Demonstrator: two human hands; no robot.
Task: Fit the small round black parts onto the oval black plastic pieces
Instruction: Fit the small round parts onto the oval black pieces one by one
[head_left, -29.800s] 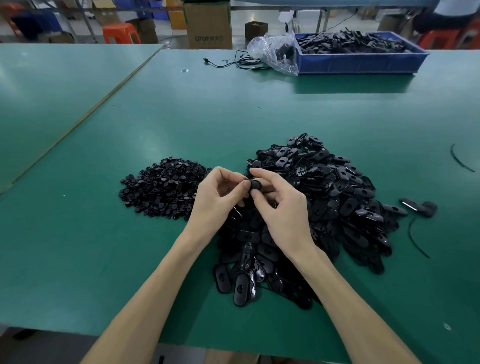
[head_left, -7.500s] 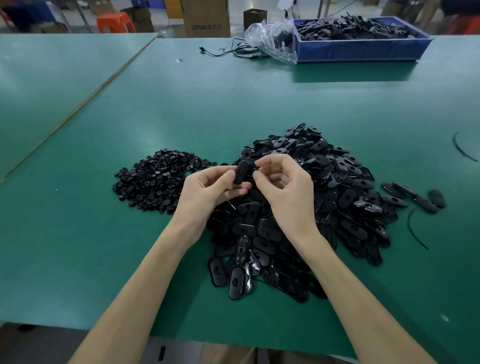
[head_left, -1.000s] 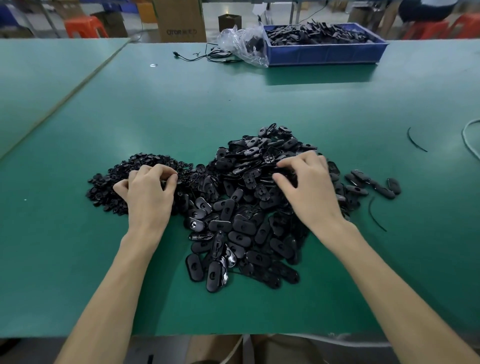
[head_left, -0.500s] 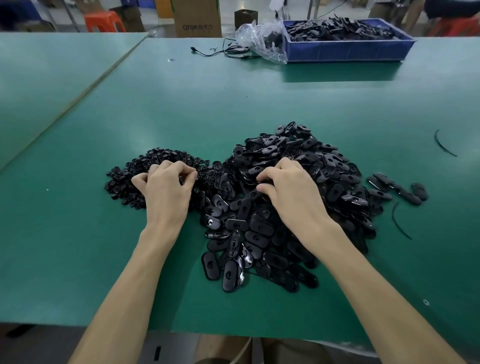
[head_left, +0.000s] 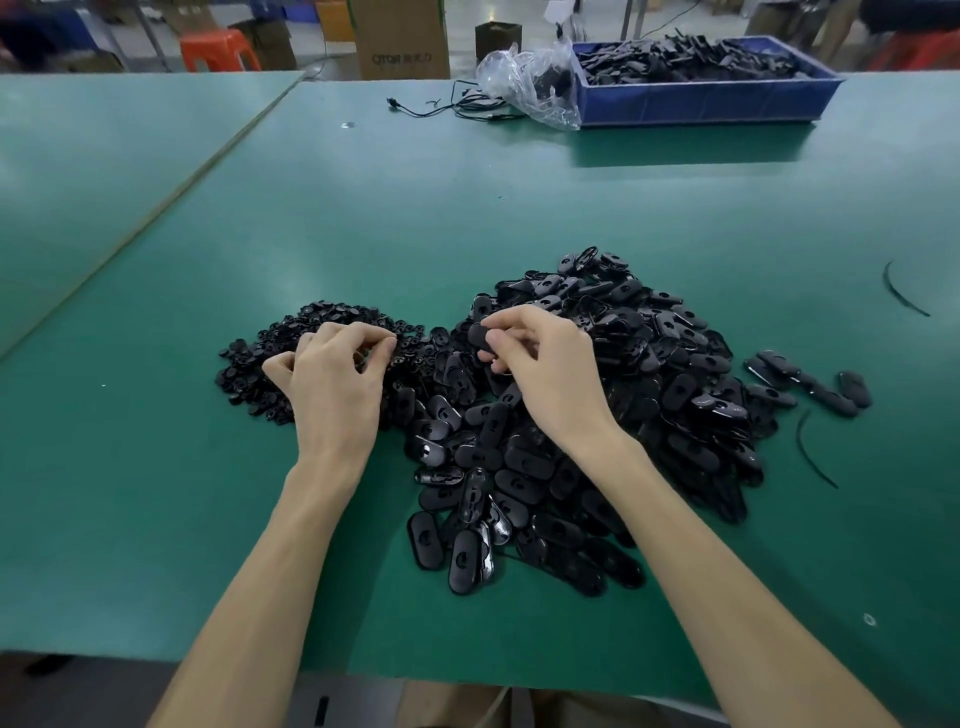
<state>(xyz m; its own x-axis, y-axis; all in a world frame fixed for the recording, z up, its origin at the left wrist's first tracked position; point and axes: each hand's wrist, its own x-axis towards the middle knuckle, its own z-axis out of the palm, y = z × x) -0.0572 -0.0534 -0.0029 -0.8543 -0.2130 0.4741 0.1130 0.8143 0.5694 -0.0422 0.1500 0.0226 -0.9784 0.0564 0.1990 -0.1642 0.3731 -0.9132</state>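
While the left hand (head_left: 332, 379) curls its fingers (head_left: 375, 332) over the round parts pile (head_left: 260, 358), grip unclear, the right hand (head_left: 550, 374) pinches one oval piece (head_left: 479, 335) above the big heap (head_left: 654, 395) on the counter (head_left: 467, 208); judging by that heap, most fitting remains.

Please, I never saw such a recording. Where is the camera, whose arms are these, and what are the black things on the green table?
There is no machine: these are one person's bare arms. The camera sits on that person's head and looks forward and down. On the table lie two heaps: small round parts on the left, oval pieces on the right. The right hand pinches one oval piece. The left hand curls its fingers over the round parts; whether it holds one, I cannot tell. At the back stands a blue bin with more black parts.
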